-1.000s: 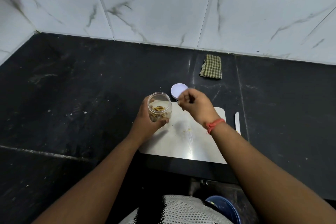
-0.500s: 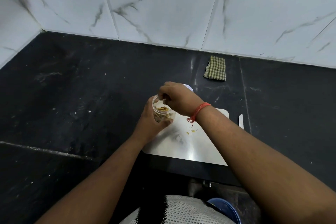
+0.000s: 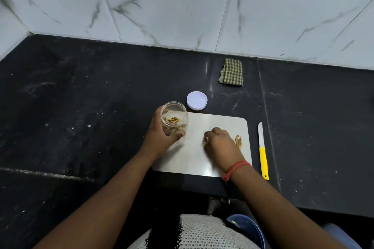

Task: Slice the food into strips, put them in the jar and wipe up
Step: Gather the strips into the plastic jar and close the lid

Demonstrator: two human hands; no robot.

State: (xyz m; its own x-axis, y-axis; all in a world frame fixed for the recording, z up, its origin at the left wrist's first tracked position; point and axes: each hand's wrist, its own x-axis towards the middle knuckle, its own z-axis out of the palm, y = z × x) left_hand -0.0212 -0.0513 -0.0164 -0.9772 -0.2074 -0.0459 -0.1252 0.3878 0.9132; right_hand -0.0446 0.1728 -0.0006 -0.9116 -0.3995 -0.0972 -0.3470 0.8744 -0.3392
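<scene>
- A black stone counter (image 3: 101, 107) fills the view, dusted with pale specks and smears; a seam runs across its near left part; white marble-veined wall tiles (image 3: 182, 6) rise behind it and turn a corner at the far left.
- A pale rectangular cutting board (image 3: 194, 157) lies flat near the front edge of the counter; a small tan scrap of food (image 3: 238, 141) rests on its right part, with a few tiny yellowish crumbs near the middle.
- A knife (image 3: 262, 150) with a yellow handle lies on the counter just right of the board, blade pointing away from the person; a white round lid (image 3: 197, 100) sits flat just beyond the board's far left corner; a folded green checked cloth (image 3: 231, 72) lies farther back, near the wall.
- The left hand (image 3: 162, 137) is wrapped around a clear jar (image 3: 174, 117) at the board's far left corner, fingers behind and thumb across the front; the jar is open-topped and holds yellow-brown strips (image 3: 173, 121) in its lower part.
- The right hand (image 3: 219, 143) is lowered onto the middle of the board, knuckles up and fingers curled downward; the fingertips are hidden, so I cannot tell whether they pinch anything; a red band (image 3: 234, 169) circles that wrist.
- At the bottom edge a white dotted garment and a blue rim show.
</scene>
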